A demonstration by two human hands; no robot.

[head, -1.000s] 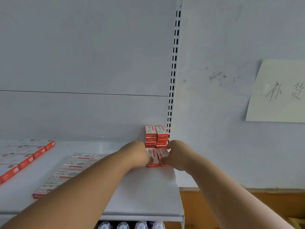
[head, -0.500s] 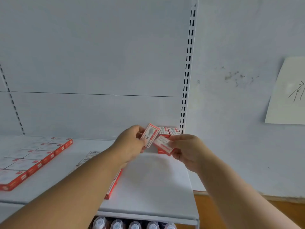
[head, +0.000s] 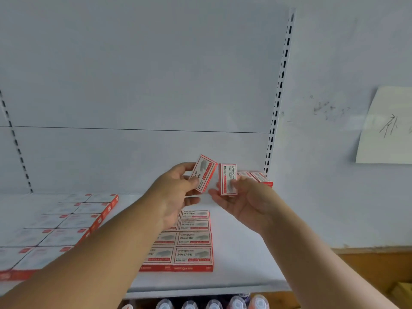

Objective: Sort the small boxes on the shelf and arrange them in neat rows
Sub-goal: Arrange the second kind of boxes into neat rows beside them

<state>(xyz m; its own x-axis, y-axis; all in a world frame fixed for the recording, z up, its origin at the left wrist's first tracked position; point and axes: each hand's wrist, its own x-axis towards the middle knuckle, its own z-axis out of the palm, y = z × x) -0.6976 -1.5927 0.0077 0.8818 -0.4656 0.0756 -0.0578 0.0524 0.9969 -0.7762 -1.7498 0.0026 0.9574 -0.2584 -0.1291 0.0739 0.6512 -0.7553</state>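
Rows (head: 194,239) mostly laid flat on shelf (head: 245,264); left hand (head: 176,192) and right hand (head: 243,197) each pinch one box, corner stack (head: 258,177) apparently left.

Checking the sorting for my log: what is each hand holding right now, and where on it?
Left hand pinches one small staple box at its lower end; right hand holds another box by its lower half.
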